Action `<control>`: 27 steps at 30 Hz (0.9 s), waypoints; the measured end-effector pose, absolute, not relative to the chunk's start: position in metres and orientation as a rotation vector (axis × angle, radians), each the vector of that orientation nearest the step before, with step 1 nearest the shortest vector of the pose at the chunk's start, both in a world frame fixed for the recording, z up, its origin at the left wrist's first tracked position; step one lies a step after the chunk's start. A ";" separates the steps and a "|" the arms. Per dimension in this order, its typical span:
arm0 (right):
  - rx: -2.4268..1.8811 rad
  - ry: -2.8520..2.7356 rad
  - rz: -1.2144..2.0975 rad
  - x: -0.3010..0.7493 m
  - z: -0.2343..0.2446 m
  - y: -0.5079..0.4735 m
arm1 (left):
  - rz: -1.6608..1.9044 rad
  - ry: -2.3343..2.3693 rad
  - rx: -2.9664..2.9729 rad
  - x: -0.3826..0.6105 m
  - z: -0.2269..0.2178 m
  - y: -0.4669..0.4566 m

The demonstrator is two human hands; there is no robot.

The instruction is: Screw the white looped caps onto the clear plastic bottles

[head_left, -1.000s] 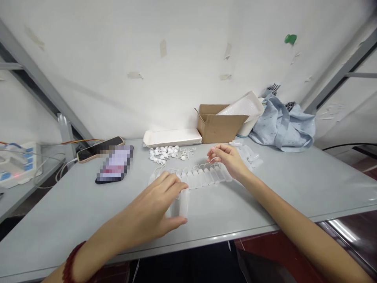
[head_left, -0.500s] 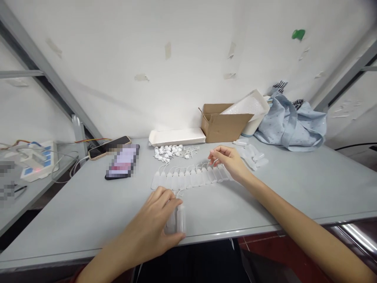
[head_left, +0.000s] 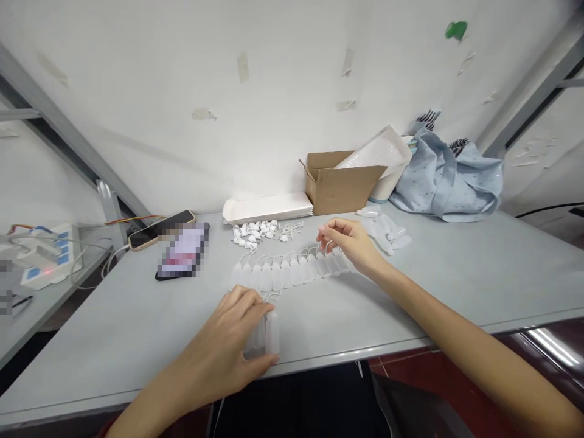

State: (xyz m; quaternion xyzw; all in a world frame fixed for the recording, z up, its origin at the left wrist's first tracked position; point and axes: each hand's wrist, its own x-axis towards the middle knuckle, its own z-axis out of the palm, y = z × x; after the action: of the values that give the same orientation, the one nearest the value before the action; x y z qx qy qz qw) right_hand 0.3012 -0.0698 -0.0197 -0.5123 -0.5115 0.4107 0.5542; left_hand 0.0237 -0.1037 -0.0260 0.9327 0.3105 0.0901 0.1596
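Observation:
My left hand (head_left: pixel 228 340), near the front edge of the table, has its thumb and fingers closed around a small translucent plastic bottle (head_left: pixel 272 334). At least one more bottle shows beside it, partly hidden by the fingers, with thin white tubes at the top. Beyond it lies a row of similar translucent bottles (head_left: pixel 277 277) with curved thin white tubes at their tops. Over the right end of that row is my right hand (head_left: pixel 349 240), its fingertips pinched together near the tubes. What they hold, if anything, cannot be made out.
White caps (head_left: pixel 253 231) and thin white tips (head_left: pixel 291 230) lie behind the row. More bottles (head_left: pixel 387 234) are piled at right. Along the wall stand a white flat stack (head_left: pixel 269 208), a cardboard box (head_left: pixel 344 191) and a blue bag (head_left: pixel 449 182). Two phones (head_left: pixel 182 249) lie at left.
The whole view has shifted slightly. Both hands keep nearly the same pose, the left still on the bottle and the right still pinched above the row's right end.

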 end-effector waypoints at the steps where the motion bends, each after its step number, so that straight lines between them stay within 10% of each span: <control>1: -1.213 -1.212 0.969 0.301 -0.020 -0.070 | 0.263 0.885 2.676 0.023 -0.026 -0.104; 27: -1.289 -1.274 0.773 0.333 -0.020 -0.055 | 0.288 0.872 2.676 0.031 0.004 -0.064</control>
State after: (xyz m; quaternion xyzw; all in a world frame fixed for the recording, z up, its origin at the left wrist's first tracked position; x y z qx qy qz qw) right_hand 0.3333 -0.0545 -0.0200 -0.5453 -0.5388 0.3269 0.5527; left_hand 0.0312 -0.0645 0.0036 0.9344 0.3045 0.1005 0.1555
